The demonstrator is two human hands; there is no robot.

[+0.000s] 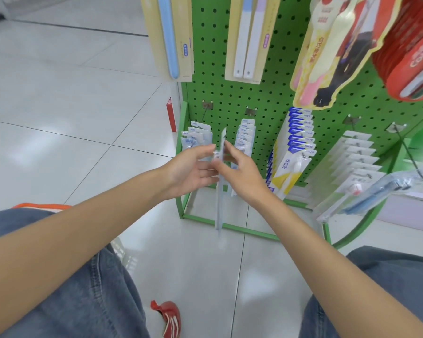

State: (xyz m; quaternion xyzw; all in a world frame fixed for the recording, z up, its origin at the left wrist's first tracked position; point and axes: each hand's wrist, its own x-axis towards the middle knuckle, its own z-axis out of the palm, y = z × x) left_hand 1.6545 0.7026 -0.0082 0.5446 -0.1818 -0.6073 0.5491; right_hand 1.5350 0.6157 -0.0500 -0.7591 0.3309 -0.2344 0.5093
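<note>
Green pegboard rack stands on pale floor tiles, its hooks crowded with hanging packs. Just before them, left hand and right hand pinch a toothbrush pack held edge-on.

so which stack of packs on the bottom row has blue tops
The third stack from the left, with a yellow-bottomed pack in front; the rest are white-topped.
</note>
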